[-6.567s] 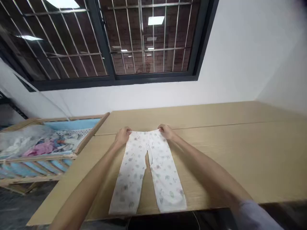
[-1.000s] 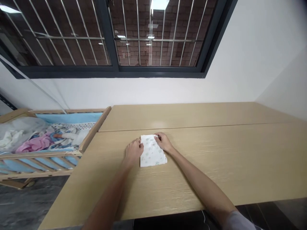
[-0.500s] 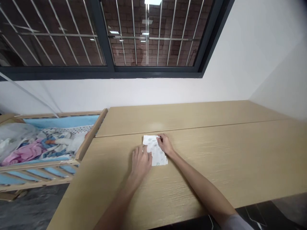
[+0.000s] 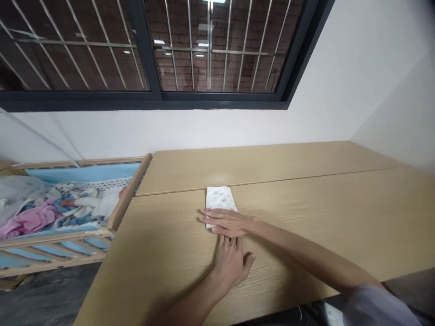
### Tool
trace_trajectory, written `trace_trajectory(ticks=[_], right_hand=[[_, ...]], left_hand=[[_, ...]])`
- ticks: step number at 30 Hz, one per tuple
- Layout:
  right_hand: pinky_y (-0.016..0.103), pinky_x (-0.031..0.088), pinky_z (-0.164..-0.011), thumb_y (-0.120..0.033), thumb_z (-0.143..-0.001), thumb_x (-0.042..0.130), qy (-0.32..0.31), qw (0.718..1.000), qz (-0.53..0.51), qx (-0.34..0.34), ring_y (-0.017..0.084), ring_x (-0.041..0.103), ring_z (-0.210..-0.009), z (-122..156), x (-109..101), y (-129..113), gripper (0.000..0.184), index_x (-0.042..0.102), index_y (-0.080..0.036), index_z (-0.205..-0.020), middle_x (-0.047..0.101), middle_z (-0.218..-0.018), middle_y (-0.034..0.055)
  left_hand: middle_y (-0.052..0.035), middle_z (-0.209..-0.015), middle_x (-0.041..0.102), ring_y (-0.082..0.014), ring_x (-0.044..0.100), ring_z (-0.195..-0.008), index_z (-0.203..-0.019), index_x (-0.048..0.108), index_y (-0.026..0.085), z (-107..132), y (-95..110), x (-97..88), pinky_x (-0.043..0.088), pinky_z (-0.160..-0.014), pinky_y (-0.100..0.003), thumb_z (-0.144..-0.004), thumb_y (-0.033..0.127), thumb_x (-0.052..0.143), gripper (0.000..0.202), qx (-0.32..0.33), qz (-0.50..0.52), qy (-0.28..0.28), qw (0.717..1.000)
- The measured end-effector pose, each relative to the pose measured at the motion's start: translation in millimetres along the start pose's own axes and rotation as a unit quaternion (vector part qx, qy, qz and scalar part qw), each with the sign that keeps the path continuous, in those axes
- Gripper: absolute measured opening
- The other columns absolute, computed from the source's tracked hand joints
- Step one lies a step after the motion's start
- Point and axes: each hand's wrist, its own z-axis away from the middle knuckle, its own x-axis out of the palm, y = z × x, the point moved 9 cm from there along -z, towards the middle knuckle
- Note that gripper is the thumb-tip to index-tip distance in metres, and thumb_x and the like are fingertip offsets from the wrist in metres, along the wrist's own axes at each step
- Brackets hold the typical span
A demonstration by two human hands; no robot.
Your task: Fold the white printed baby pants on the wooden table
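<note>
A small folded white cloth (image 4: 219, 197) with a faint print lies flat on the pale wooden tabletop (image 4: 288, 213), near the seam between two boards. Across its lower half rests my right hand (image 4: 229, 222), palm down with the fingers stretched out to the left. Just below it is my left hand (image 4: 233, 262), fingers straight and pointing away from me, thumb out to the right. The left fingertips meet the edge of the right hand and are partly hidden by it. The right hand covers the lower part of the cloth.
To the left stands a wooden crib (image 4: 131, 197) with blue lining, holding a pink cloth (image 4: 34, 219), other fabrics and a clear plastic bag (image 4: 22, 194). Behind the table are a white wall (image 4: 190, 129) and a barred window (image 4: 217, 100).
My right hand has moved from the cloth's upper right corner to lie flat over its lower half. My left hand has slid off the cloth's left side, toward me and right. The cloth looks narrower.
</note>
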Motion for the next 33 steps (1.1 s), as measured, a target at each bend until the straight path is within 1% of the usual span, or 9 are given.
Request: trace_trajectory(ticks=[4,9,14,19,22,25,28,30,33], right_hand=[[0.037,0.018,-0.126,-0.038,-0.102,0.052,-0.031,0.996,-0.052,0.058,0.019,0.028,-0.151,-3,16,28,0.053,0.041,-0.034,-0.153,0.035,-0.162,-0.0024],[0.039,0.013,-0.127,-0.043,-0.098,0.057,-0.046,0.994,-0.022,0.101,0.021,0.024,-0.153,-16,7,85,0.059,0.041,-0.032,-0.153,0.029,-0.163,-0.0012],[0.042,0.010,-0.127,-0.047,-0.102,0.045,0.005,0.991,0.062,0.119,0.020,0.020,-0.154,-28,-17,130,0.058,0.034,-0.031,-0.156,0.026,-0.165,-0.0006],[0.042,0.010,-0.127,-0.046,-0.104,0.038,0.060,0.982,0.101,0.146,0.021,0.018,-0.154,-36,-29,149,0.058,0.032,-0.026,-0.158,0.024,-0.166,0.0034],[0.045,0.011,-0.127,-0.046,-0.104,0.035,0.080,0.978,0.089,0.173,0.023,0.018,-0.154,-35,-37,144,0.061,0.028,-0.020,-0.159,0.023,-0.166,0.0087],[0.049,0.014,-0.126,-0.047,-0.104,0.035,0.171,0.960,0.073,0.211,0.026,0.014,-0.155,-17,-61,122,0.065,0.024,-0.016,-0.160,0.018,-0.167,0.0135],[0.049,0.030,-0.119,-0.044,-0.101,0.044,0.262,0.941,0.068,0.201,0.029,0.036,-0.145,15,-84,76,0.055,0.043,-0.018,-0.149,0.040,-0.155,0.0168],[0.045,0.043,-0.107,-0.042,-0.100,0.047,0.264,0.943,0.051,0.197,0.027,0.055,-0.124,36,-84,48,0.040,0.060,-0.020,-0.132,0.058,-0.133,0.0144],[0.041,0.049,-0.095,-0.042,-0.097,0.055,0.208,0.955,0.025,0.209,0.026,0.061,-0.109,61,-66,24,0.031,0.067,-0.022,-0.118,0.065,-0.115,0.0102]], left_hand=[[-0.0256,-0.146,0.051,-0.0443,0.041,-0.137,-0.150,0.040,0.004,-4,0,-5.5,0.031,-0.116,-0.062,-0.093,0.061,0.044,0.081,0.007,0.004,0.013,1.000],[-0.0217,-0.161,0.031,-0.0433,0.033,-0.143,-0.156,0.030,0.007,-10,-6,-4.7,0.028,-0.119,-0.057,-0.089,0.064,0.049,0.090,-0.005,0.023,-0.007,1.000],[-0.0203,-0.164,0.024,-0.0442,0.026,-0.148,-0.157,0.027,0.010,-7,-7,3.6,0.025,-0.120,-0.059,-0.089,0.066,0.046,0.091,-0.008,0.024,-0.007,1.000],[-0.0207,-0.162,0.029,-0.0442,0.029,-0.146,-0.156,0.030,0.011,-10,-6,0.7,0.030,-0.118,-0.060,-0.087,0.063,0.052,0.089,-0.002,0.034,0.010,0.999],[-0.0161,-0.153,0.047,-0.0354,0.045,-0.138,-0.149,0.044,0.014,-19,-14,-23.9,0.039,-0.114,-0.050,-0.090,0.047,0.056,0.069,0.008,0.063,0.031,0.997],[-0.0091,-0.136,0.063,-0.0262,0.056,-0.125,-0.133,0.060,0.021,-30,-38,-58.9,0.044,-0.109,-0.042,-0.094,0.032,0.054,0.041,0.010,0.080,0.053,0.995],[-0.0059,-0.122,0.071,-0.0247,0.061,-0.115,-0.114,0.069,0.024,-35,-68,-83.5,0.045,-0.105,-0.042,-0.093,0.030,0.059,0.025,0.020,0.080,0.045,0.996],[-0.0042,-0.115,0.074,-0.0249,0.063,-0.113,-0.107,0.072,0.025,-36,-86,-88.9,0.045,-0.104,-0.042,-0.089,0.030,0.066,0.020,0.030,0.081,0.025,0.996],[-0.0042,-0.115,0.074,-0.0272,0.062,-0.116,-0.102,0.074,0.025,-35,-106,-85.5,0.044,-0.106,-0.043,-0.083,0.029,0.074,0.020,0.031,0.082,-0.006,0.996]])
